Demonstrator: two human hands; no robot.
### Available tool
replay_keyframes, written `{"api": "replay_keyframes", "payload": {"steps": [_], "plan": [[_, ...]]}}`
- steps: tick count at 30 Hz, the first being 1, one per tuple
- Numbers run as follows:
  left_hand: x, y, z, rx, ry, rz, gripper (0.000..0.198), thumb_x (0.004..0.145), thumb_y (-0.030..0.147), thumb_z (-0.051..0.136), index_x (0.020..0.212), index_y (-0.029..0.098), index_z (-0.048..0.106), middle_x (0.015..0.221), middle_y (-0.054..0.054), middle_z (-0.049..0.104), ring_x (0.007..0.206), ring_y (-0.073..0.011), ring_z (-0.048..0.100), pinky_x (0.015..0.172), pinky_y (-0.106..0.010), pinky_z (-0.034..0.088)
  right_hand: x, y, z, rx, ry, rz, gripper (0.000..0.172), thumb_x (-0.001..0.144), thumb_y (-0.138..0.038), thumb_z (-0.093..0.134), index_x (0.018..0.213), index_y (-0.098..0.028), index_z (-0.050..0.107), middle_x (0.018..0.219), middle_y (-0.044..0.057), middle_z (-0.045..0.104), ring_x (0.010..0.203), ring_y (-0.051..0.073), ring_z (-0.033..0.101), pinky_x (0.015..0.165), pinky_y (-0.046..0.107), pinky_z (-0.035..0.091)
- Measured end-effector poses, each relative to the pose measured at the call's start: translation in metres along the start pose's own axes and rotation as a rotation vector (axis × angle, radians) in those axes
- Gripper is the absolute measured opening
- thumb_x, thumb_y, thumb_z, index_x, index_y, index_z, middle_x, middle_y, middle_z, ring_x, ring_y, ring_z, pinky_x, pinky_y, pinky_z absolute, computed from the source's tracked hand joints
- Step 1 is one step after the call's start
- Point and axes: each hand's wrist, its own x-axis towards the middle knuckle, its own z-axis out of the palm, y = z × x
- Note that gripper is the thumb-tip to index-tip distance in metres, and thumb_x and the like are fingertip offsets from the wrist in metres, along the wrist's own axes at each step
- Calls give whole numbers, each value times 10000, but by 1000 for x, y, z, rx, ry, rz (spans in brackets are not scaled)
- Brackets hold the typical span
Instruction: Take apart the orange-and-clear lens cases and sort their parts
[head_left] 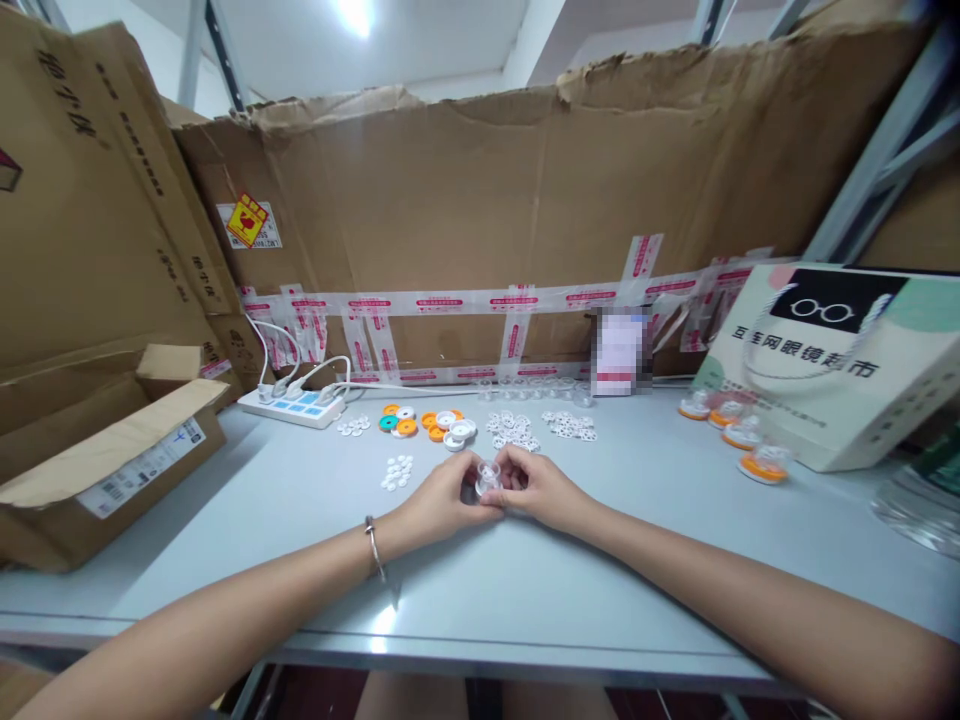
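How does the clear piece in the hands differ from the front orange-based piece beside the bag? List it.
Place: the clear piece is between the fingers of the left hand and right hand; the orange-based piece stands on the table, untouched.
Colour: the clear piece shows no orange; the orange-based piece has an orange base.
Shared: both have see-through parts.

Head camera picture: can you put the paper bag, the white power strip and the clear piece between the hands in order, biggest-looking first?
1. Paper bag
2. White power strip
3. Clear piece
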Motion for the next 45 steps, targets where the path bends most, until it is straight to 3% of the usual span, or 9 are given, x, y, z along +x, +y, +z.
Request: {"api": "replay_keyframes", "payload": {"steps": [9,16,21,24,26,29,34,41,45], "plan": [[-3,-7,7,16,58,36,280,657,285,662,816,162,467,766,12,514,690,-136,466,609,-232,366,-3,2,3,-76,38,-81,355,660,-440,645,698,-185,400,587,-59,433,535,83,380,502,208,300],[-7,-8,11,74,74,18,292,693,262,609,928,142,483,920,-48,575,817,-173,540,713,-267,427,-3,3,14,-120,140,-88,333,650,-422,630,675,-189,393,585,-56,438,543,93,391,514,216,303],[-38,11,7,159,107,-51,569,698,295,608,1187,109,385,1087,-145,546,996,-272,526,825,-375,421,-6,1,26,-108,201,-88,335,648,-431,622,681,-192,390,569,-62,417,537,96,383,509,219,292],[-65,22,14,307,256,-56,668,745,348,571,1297,119,273,1267,-175,427,1202,-306,373,958,-414,334,-8,-2,27,-92,201,-92,343,644,-435,629,683,-192,389,563,-65,410,532,92,374,506,216,291],[-75,25,22,368,328,-71,583,790,346,519,1283,124,300,1265,-166,430,1206,-294,371,975,-410,320,-9,-5,26,-82,185,-95,344,646,-434,631,681,-190,391,567,-62,413,534,90,374,506,214,295],[-76,22,30,410,302,-85,482,782,331,535,1202,138,396,1153,-135,509,1104,-285,452,925,-413,360,-12,-11,25,-61,118,-98,332,653,-431,631,699,-184,415,584,-54,440,532,86,385,500,211,303],[-64,13,20,365,191,2,394,746,346,595,1086,180,484,1055,-80,550,1002,-251,482,868,-378,383,-15,-15,24,-17,15,-106,305,662,-401,642,734,-170,455,594,-51,443,516,77,374,477,203,293],[-57,6,14,304,219,-64,201,744,324,578,854,169,514,870,-42,551,844,-210,499,741,-325,403,-20,-25,28,49,-63,-77,317,649,-392,670,707,-170,451,583,-55,427,527,76,366,485,199,286],[-53,3,14,260,231,-58,162,726,274,582,831,163,527,858,-44,549,845,-204,501,749,-319,400,-23,-29,30,43,-61,-53,306,659,-382,658,695,-174,437,571,-60,414,519,73,349,475,197,273]]}}
